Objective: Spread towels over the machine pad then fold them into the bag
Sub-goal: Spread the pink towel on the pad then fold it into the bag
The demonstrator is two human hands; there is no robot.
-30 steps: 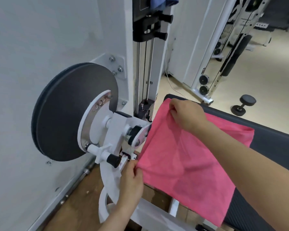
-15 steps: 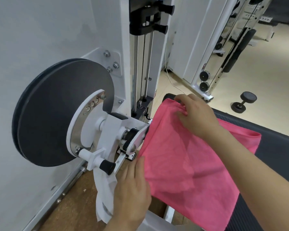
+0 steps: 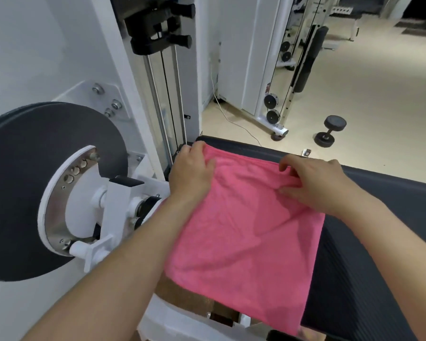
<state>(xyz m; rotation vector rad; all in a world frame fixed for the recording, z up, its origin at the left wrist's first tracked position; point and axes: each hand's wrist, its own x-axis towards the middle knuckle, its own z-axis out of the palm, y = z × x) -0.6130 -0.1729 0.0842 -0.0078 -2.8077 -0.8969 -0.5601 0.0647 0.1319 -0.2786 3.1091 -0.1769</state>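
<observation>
Beige gym floor (image 3: 384, 89) lies behind the black machine pad (image 3: 384, 185), where the pink towel (image 3: 244, 232) is spread. The fingers of my left hand (image 3: 191, 172) curl around its far left corner; the fingers of my right hand (image 3: 316, 183) pinch together a fold at the far edge.

The left hand (image 3: 191, 173) no longer holds the pink towel's (image 3: 244, 242) near corner. It now sits at the far corner, where the right hand (image 3: 315, 183) was a second ago, with its fingers curled over the end of the pad (image 3: 379, 183). The right hand is now further right along the far edge, pinching a bunched fold. Between the two hands the towel lies flatter and wider across the pad than before.
</observation>
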